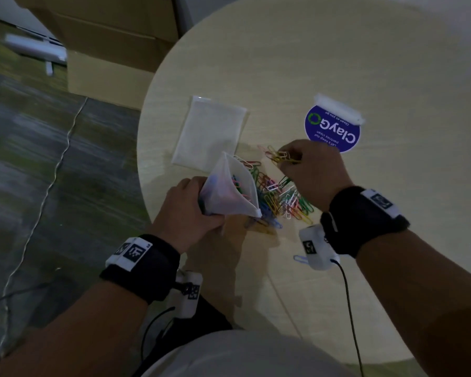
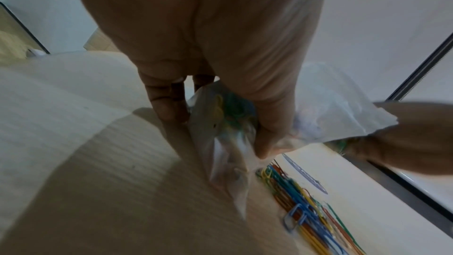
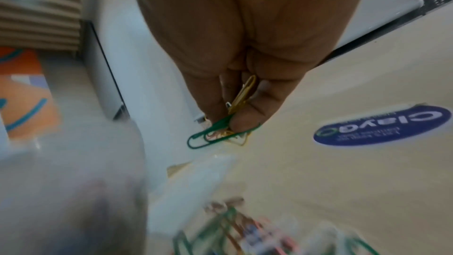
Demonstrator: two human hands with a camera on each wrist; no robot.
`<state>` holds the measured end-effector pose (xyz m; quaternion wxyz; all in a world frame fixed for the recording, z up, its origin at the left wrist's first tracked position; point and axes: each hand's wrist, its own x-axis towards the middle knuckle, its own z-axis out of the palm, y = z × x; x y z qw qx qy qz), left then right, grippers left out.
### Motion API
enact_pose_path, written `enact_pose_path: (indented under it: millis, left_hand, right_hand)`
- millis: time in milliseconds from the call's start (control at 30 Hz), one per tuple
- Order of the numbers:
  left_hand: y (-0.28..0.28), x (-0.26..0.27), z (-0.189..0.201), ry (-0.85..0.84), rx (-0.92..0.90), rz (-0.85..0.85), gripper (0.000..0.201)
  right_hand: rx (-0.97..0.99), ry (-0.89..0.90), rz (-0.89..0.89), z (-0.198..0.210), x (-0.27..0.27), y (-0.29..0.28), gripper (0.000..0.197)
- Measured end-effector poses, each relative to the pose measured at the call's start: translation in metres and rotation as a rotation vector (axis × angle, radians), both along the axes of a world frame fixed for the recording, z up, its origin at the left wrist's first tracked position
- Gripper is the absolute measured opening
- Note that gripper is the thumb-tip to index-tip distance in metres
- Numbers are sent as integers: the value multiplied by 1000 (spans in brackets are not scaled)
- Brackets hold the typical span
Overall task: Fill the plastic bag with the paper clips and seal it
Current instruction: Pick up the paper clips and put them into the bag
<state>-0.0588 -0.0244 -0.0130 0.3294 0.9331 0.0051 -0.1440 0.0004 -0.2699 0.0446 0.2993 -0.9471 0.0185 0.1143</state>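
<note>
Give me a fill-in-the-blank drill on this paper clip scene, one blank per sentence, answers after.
1. The left hand grips the plastic bag, whose mouth is ____.
2. The right hand pinches a bunch of ____.
3. The loose pile of clips lies on the ____.
4. The round sticker on the table is ____ in colour.

Missing words: open; paper clips; table; blue

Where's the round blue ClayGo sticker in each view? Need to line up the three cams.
Head: blue ClayGo sticker upper right of centre on the table, just beyond the right hand.
Left wrist: only a thin blurred sliver, lower right, beyond the loose paper clips.
Right wrist: right edge, mid-height, text inverted.
Shared landmark: the loose paper clip pile, which shows in all three views.
</note>
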Motion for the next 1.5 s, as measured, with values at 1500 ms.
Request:
enact_pose_path:
  millis: [1500]
  left_hand:
    - [19, -3, -11, -3, -19, 43, 68]
  right_hand:
    - [-310, 229, 51, -39, -40, -7, 89]
